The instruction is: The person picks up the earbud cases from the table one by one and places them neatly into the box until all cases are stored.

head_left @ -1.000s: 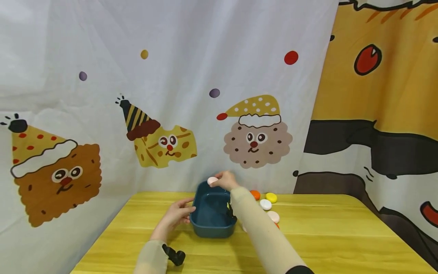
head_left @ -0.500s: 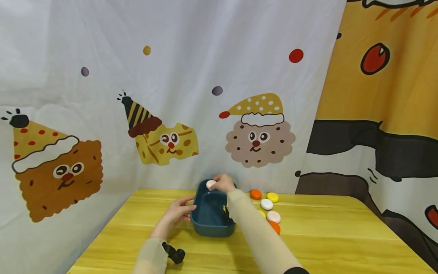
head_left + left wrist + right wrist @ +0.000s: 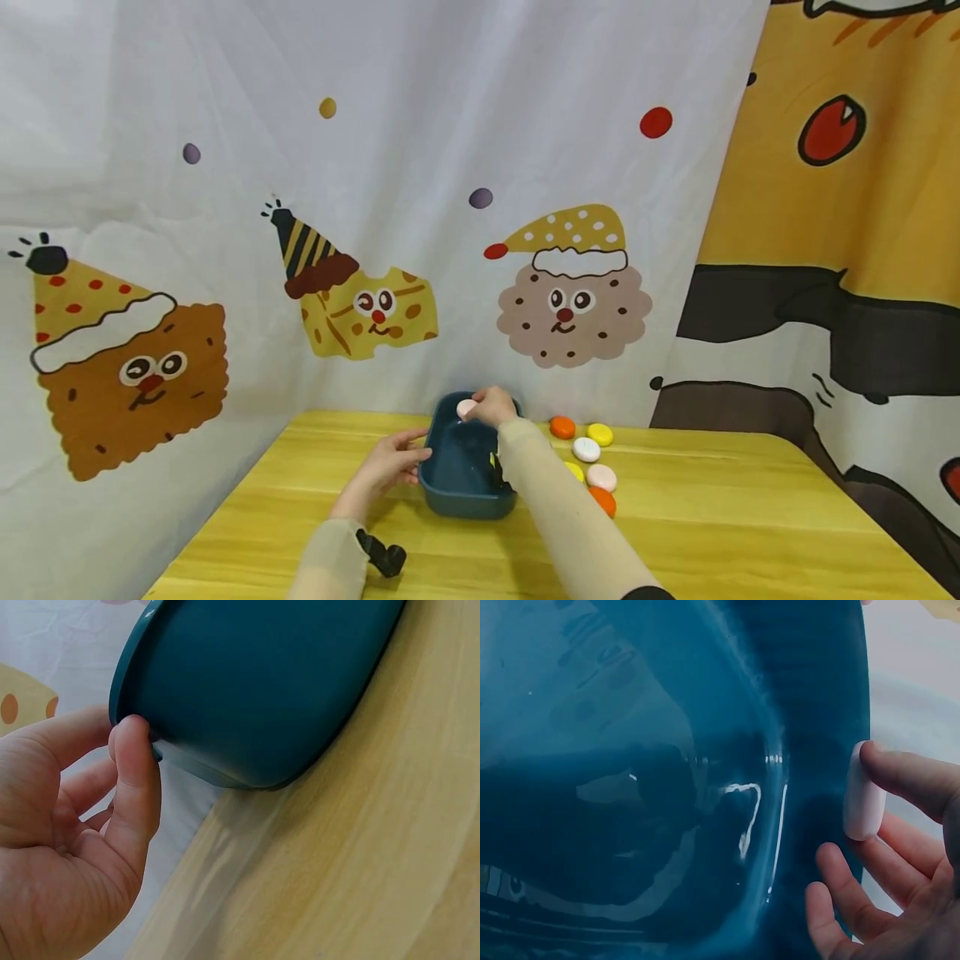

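In the lower middle of the head view, your right hand [image 3: 492,407] pinches a pale pink disc [image 3: 466,408] by its edge, over the upper end of the blue basin [image 3: 467,507]; if it is below the rim, I cannot tell. Your left fingers [image 3: 136,761] are clamped on the basin's left rim. To do this well, a light, even pinch seems best, with the left hold firm so the basin does not slide. The basin is glossy, probably plastic, with rounded corners; the disc looks smooth, thick, round-edged. The bench [image 3: 720,500] shows wood grain.
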### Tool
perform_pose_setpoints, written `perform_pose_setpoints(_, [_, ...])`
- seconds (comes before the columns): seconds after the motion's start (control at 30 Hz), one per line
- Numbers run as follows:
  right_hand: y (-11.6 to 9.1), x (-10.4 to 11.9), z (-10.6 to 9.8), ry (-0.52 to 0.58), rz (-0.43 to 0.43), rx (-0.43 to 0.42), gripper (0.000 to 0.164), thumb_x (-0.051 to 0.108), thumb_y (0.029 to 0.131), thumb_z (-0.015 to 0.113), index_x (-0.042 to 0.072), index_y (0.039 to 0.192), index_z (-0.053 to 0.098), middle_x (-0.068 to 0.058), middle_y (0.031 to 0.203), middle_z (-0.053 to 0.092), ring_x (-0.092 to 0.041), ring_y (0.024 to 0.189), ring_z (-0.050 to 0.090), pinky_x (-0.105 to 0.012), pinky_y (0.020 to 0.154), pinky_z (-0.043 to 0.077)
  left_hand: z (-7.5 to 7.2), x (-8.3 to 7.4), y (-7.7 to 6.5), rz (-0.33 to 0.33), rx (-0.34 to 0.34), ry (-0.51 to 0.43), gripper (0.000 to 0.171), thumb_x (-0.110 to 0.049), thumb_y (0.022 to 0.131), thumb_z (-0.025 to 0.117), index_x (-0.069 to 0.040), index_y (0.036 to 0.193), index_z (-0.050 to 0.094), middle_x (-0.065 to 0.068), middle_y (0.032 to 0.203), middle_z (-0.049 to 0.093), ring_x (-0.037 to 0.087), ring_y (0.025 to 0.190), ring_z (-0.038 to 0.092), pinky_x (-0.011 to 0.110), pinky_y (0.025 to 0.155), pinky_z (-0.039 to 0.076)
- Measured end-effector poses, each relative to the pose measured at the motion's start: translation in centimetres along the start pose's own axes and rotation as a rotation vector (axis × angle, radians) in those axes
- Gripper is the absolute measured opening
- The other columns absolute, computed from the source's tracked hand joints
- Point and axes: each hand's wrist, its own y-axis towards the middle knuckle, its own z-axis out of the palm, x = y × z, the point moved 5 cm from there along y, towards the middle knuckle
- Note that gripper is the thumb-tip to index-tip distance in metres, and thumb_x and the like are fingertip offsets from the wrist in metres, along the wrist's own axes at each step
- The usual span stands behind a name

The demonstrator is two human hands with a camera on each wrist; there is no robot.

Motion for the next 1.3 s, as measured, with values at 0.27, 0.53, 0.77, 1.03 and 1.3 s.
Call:
perform_pose_setpoints(0.27, [0.0,-0.6,0.8,-0.004,0.050,0.033,0.048,0.014,0.071,0.086,0.000,0.114,0.070,-0.015,0.112,0.067,-0.032,0.103,0.061,-0.044,0.087,0.051,0.1,0.1,0.0,-0.009,-0.008,-0.003,0.056,-0.009,0.092,0.066,0.002,0.143,0.044,0.010,0.090,0.057,0.009,0.054,0.054,0.023,0.053,0.052])
perform_pose_setpoints(0.53, [0.3,-0.8,1.1,0.026,0.052,0.055,0.048,0.014,0.073,0.085,0.000,0.116,0.069,-0.014,0.114,0.066,-0.033,0.104,0.060,-0.045,0.088,0.051,0.2,-0.3,0.1,-0.007,-0.022,-0.002,0.054,-0.007,0.093,0.064,0.001,0.142,0.045,0.010,0.089,0.056,0.010,0.053,0.053,0.022,0.050,0.052])
perform_pose_setpoints(0.77, [0.1,-1.2,1.7,0.045,0.065,0.102,0.050,0.018,0.078,0.082,0.001,0.122,0.066,-0.014,0.119,0.064,-0.033,0.108,0.059,-0.046,0.090,0.050,0.2,-0.2,0.1,-0.013,-0.010,0.001,0.054,-0.007,0.094,0.063,0.002,0.143,0.044,0.009,0.088,0.055,0.010,0.053,0.053,0.022,0.051,0.052])
perform_pose_setpoints(1.03, [-0.1,-1.5,0.6,0.011,0.032,0.112,0.044,0.022,0.082,0.078,0.003,0.121,0.067,-0.015,0.119,0.064,-0.034,0.111,0.058,-0.046,0.092,0.049,0.8,0.0,0.1,-0.015,0.010,-0.007,0.054,-0.006,0.094,0.062,0.001,0.144,0.042,0.011,0.093,0.058,0.010,0.053,0.054,0.024,0.053,0.053])
perform_pose_setpoints(1.3, [0.5,-0.9,-2.6,0.088,-0.027,0.115,0.048,0.020,0.083,0.077,-0.002,0.123,0.064,-0.016,0.124,0.062,-0.034,0.116,0.055,-0.043,0.092,0.049,0.3,-0.1,0.0,-0.012,0.012,-0.002,0.056,-0.005,0.095,0.060,0.003,0.145,0.039,0.013,0.095,0.058,0.009,0.053,0.053,0.024,0.053,0.053])
